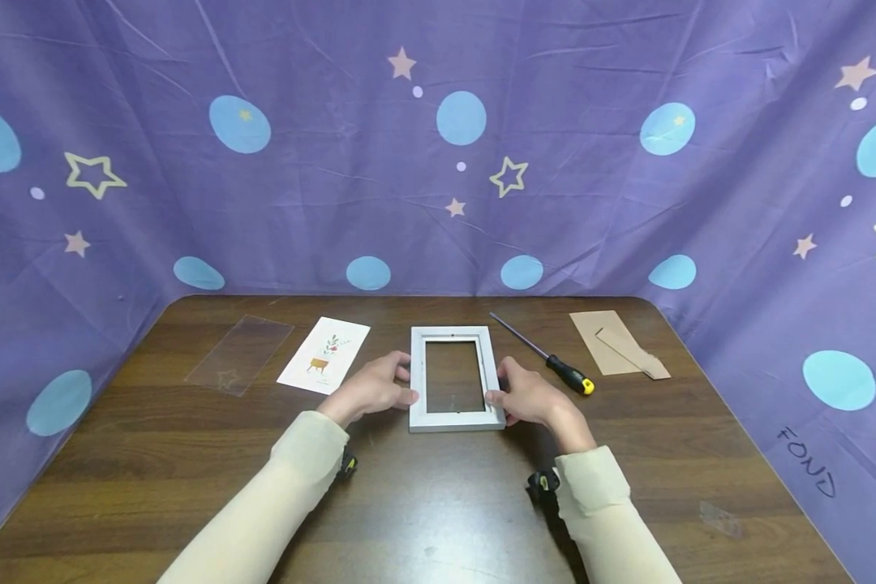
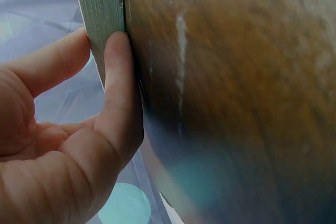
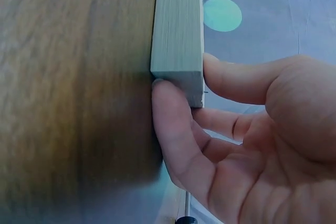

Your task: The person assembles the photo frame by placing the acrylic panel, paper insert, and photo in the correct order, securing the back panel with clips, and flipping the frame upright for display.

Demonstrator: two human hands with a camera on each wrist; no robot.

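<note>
Fingers point(image 2: 123, 87) of the left hand point(image 1: 371, 388) and right hand point(image 1: 534, 396) pinch the white frame point(image 1: 456, 419) just below mid-picture, where uneven lifting could twist it loose.

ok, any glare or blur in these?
Head: pale glare on the brown wood-grain tabletop, bottom centre. Left wrist: tabletop blurred, with a hazy teal reflection low down. Right wrist: tabletop soft too, side of the white rectangular frame crisper.

On the counter point(image 1: 153, 487) are one frame point(image 1: 456, 420), one screwdriver point(image 1: 565, 373), one picture card point(image 1: 324, 355) and one brown board point(image 1: 599, 350). Clear pieces number two: one sheet point(image 1: 239, 355) left, one scrap point(image 1: 720, 519) near right.
</note>
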